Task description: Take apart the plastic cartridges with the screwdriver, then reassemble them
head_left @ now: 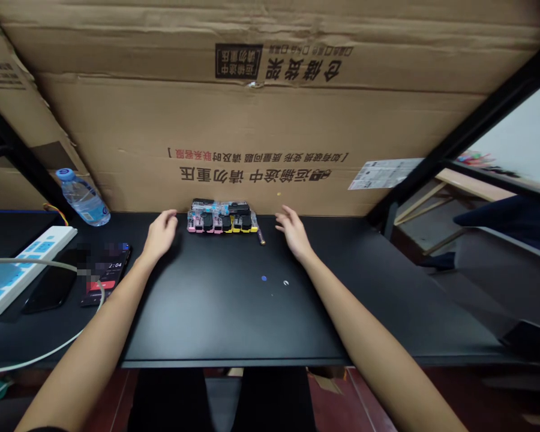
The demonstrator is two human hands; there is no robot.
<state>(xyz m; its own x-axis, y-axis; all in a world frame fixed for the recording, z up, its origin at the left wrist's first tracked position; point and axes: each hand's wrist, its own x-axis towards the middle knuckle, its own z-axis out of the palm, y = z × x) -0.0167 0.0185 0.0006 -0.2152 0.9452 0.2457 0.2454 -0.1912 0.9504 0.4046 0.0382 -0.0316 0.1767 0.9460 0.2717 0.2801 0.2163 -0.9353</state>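
My empty, unclenched left hand (159,234) and right hand (292,232) flank plastic pieces (227,222) near the bench (225,324)'s far edge. I judge this positioning; grasping requires inward travel.

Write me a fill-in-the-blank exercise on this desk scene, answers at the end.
The plastic bottle has a ____ cap.
The row of plastic pieces shows pink at left, ____ at right.
That row sits between the right hand and the ____ one.
The white label is stuck on a sheet of ____.

Missing: blue; yellow; left; cardboard.
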